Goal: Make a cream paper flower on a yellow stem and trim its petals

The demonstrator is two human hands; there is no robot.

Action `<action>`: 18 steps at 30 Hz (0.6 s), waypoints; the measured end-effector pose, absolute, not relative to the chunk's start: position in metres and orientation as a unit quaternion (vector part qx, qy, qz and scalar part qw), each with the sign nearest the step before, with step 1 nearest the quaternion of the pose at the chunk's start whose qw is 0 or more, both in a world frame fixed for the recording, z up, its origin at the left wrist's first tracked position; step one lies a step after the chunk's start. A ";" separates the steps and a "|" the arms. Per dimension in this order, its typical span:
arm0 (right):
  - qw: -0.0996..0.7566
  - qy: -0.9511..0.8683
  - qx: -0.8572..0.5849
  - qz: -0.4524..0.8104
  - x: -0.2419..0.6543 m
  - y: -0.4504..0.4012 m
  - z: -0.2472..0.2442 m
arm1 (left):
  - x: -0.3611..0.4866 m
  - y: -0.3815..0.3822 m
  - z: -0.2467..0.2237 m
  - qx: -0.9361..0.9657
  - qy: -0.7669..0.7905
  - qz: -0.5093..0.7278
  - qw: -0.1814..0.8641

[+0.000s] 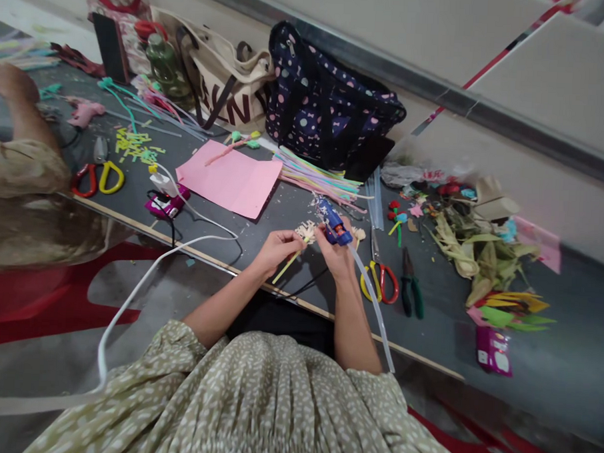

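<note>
My left hand [279, 251] is closed in a pinch on a yellow-green pipe cleaner [287, 267], which slants down toward the table edge. A cluster of cream pieces [306, 232] sits at its upper end, beside my fingertips. In my right hand [339, 255] is a blue glue gun [332, 221], its nozzle end pointing away from me. A long, clear glue stick [373, 303] trails from its back over my forearm. My two hands are close together but apart. Scissors with red and yellow handles [381, 281] lie right of my right hand, by green-handled pliers [411, 291].
Pink paper [228, 180] and a bundle of pastel pipe cleaners [319, 177] lie ahead. A dark patterned bag [327, 101] stands behind them. A white cable [144, 280] crosses the table edge. At left is another person's arm [29, 111]; dried husks [461, 247] lie at right.
</note>
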State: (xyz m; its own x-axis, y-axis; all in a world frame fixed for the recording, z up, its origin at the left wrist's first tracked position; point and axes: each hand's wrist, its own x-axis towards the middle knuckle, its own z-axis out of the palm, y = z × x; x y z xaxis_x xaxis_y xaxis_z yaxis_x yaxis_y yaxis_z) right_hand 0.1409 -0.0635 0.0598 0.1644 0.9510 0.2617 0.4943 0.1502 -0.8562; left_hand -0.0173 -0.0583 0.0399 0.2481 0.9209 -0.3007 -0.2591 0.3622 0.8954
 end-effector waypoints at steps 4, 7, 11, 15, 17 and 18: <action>0.466 -0.597 -0.609 0.237 0.142 -0.064 0.057 | -0.017 -0.058 0.042 0.381 0.444 0.425 0.691; 0.480 -0.595 -0.599 0.239 0.143 -0.063 0.054 | -0.017 -0.059 0.044 0.390 0.445 0.423 0.686; 0.495 -0.598 -0.579 0.249 0.142 -0.062 0.050 | -0.018 -0.060 0.044 0.397 0.446 0.422 0.682; 0.496 -0.600 -0.575 0.252 0.141 -0.063 0.052 | -0.017 -0.060 0.044 0.397 0.450 0.423 0.679; 0.499 -0.601 -0.571 0.253 0.140 -0.064 0.055 | -0.017 -0.060 0.044 0.395 0.447 0.426 0.680; 0.501 -0.600 -0.571 0.250 0.140 -0.064 0.057 | -0.017 -0.060 0.044 0.392 0.445 0.429 0.681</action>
State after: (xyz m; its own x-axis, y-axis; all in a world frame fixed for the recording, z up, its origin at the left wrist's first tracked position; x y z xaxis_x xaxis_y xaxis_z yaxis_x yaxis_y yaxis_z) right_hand 0.1400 -0.0644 0.0566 0.1547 0.9358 0.3169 0.4350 0.2235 -0.8723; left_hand -0.0173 -0.0603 0.0442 0.2354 0.9334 -0.2707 -0.2350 0.3249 0.9161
